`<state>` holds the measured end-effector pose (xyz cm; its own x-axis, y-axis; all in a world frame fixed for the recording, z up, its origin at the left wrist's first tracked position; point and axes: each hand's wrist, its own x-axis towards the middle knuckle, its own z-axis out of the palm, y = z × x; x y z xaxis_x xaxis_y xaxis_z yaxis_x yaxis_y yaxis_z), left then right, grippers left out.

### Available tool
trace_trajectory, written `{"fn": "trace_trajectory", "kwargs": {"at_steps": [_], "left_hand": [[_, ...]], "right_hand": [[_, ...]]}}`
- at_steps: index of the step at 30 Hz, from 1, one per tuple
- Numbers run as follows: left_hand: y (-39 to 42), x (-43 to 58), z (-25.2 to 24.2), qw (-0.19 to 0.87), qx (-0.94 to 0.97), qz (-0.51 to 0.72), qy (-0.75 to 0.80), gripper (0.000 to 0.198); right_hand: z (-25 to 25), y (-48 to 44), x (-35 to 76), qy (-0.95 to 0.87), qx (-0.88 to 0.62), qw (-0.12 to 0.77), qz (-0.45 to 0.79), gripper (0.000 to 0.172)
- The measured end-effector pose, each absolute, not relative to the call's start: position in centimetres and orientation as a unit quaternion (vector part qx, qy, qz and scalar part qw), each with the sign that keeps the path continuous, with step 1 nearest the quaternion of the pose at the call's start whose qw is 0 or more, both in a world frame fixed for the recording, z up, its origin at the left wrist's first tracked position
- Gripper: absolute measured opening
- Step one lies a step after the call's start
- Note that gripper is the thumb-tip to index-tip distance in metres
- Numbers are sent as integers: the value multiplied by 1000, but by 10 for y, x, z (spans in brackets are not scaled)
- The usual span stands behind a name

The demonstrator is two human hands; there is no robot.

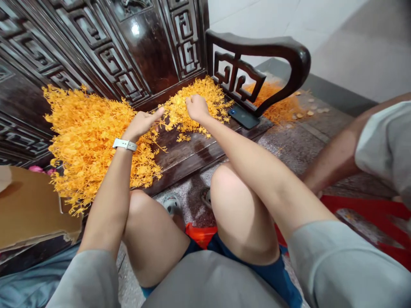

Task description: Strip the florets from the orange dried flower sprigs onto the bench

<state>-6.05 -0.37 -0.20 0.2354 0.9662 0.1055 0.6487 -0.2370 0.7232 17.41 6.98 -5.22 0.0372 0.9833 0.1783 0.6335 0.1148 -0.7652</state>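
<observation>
Two heaps of orange-yellow artificial flower sprigs lie on a dark carved wooden bench (180, 159). My left hand (143, 123), with a pale watch (124, 144) at the wrist, is at the right edge of the large heap (93, 141). Its thumb side points right, its fingers curl underneath, and thin orange stems come out below and beside them. Over the smaller heap (205, 92), my right hand (196, 108) is closed with the knuckles up. Whatever lies in its fingers is hidden from view.
A dark phone (243, 116) lies on the bench by the curved armrest (295, 53). More orange material (272, 102) is on the floor beyond it. At left stands a cardboard box (35, 209). Another person's arm (340, 149) reaches down at right, near red material (369, 209).
</observation>
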Motion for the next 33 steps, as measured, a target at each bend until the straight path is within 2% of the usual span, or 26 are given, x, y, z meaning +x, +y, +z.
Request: {"fn": "trace_trajectory", "kwargs": {"at_steps": [5, 10, 13, 17, 20, 23, 25, 27, 30, 33], "left_hand": [[0, -53, -10, 354, 731, 259, 523, 42], [0, -50, -17, 454, 644, 363, 497, 30], [0, -48, -15, 497, 578, 430, 484, 24], [0, -40, -13, 521, 543, 459, 472, 20], [1, -32, -14, 514, 533, 471, 481, 17], [1, -28, -15, 464, 535, 490, 508, 18], [2, -29, -16, 414, 529, 516, 531, 22], [4, -29, -17, 381, 497, 542, 560, 21], [12, -24, -22, 374, 429, 572, 591, 20], [26, -18, -30, 366, 406, 623, 560, 24]], "right_hand": [[-52, 68, 177, -577, -632, 405, 322, 24], [-41, 57, 180, -417, -584, 425, 552, 11], [-34, 49, 183, -393, -536, 378, 645, 11], [-29, 37, 179, -498, -392, 299, 713, 11], [-27, 32, 170, -544, -313, 308, 715, 15], [-27, 32, 164, -566, -342, 346, 665, 21], [-26, 32, 162, -593, -372, 349, 622, 32], [-23, 32, 162, -631, -372, 318, 602, 37], [-12, 30, 162, -675, -300, 237, 632, 36], [5, 22, 164, -701, -191, 177, 664, 51]]}}
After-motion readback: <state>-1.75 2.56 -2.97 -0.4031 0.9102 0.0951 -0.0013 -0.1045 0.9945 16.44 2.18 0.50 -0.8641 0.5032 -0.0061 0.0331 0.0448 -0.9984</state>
